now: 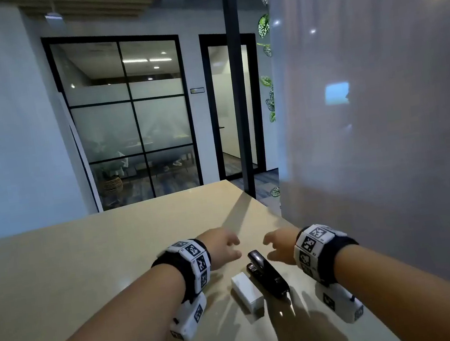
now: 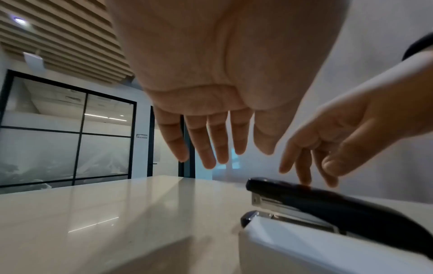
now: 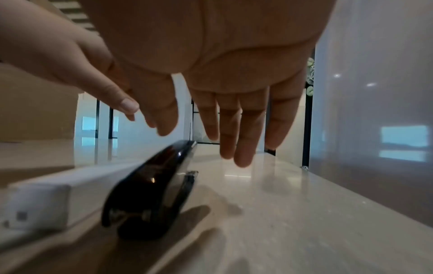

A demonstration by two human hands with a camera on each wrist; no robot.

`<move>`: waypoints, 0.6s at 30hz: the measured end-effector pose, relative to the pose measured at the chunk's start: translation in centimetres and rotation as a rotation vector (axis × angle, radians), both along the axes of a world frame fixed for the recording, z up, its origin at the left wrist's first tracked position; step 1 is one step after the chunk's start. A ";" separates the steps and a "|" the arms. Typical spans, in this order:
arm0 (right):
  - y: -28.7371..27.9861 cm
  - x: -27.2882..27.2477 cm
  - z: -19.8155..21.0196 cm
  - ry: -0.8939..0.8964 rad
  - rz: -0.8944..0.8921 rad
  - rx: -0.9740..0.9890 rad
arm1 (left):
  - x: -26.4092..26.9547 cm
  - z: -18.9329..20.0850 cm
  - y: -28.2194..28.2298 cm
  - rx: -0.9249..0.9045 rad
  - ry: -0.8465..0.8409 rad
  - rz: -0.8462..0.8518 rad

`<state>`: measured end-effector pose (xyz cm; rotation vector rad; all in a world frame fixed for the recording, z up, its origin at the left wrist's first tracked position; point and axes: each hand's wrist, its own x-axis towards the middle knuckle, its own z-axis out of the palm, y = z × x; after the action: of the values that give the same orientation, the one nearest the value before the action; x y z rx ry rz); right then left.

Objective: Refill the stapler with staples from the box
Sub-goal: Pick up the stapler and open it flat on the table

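A black stapler [image 1: 267, 273] lies closed on the beige table [image 1: 101, 261], its nose pointing away from me. A small white staple box [image 1: 247, 292] lies against its left side. My left hand [image 1: 223, 246] hovers above the table just left of the stapler's nose, fingers straight and spread, holding nothing. My right hand [image 1: 281, 246] hovers just right of the nose, fingers relaxed and empty. In the left wrist view the stapler [image 2: 328, 207] sits behind the box [image 2: 316, 248], under the right hand [image 2: 328, 148]. In the right wrist view the stapler [image 3: 154, 187] lies beside the box [image 3: 46, 202].
A frosted translucent panel [image 1: 383, 121] rises along the table's right edge, close to my right arm. The table's far edge [image 1: 164, 197] lies ahead, with glass office walls and a dark pillar [image 1: 239, 82] beyond. Bare tabletop spreads to the left.
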<state>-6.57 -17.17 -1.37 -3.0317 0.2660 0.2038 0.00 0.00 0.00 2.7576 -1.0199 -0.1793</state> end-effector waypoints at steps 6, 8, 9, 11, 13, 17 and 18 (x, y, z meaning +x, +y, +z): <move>-0.2 0.5 -1.5 0.178 -0.075 -0.036 | 0.5 -1.2 -2.7 0.178 0.013 -0.081; -0.3 0.9 -1.8 0.199 -0.091 -0.020 | 0.8 -1.3 -3.4 0.211 0.015 -0.108; -0.3 0.9 -1.8 0.203 -0.094 -0.009 | 0.8 -1.3 -3.6 0.225 0.019 -0.112; -0.1 1.0 -1.9 0.221 -0.095 0.009 | 0.9 -1.5 -4.0 0.237 0.021 -0.126; 0.2 0.9 -2.0 0.237 -0.089 0.023 | 0.9 -1.8 -4.2 0.240 0.019 -0.133; 0.6 1.0 -2.2 0.224 -0.080 0.048 | 0.6 -2.2 -4.4 0.229 0.010 -0.138; 0.7 1.1 -2.3 0.216 -0.075 0.054 | 0.5 -2.2 -4.4 0.217 0.006 -0.137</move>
<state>-5.48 -16.48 -3.71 -2.9404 0.3826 0.5240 0.52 -4.45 -2.19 2.8746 -1.2570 -0.3369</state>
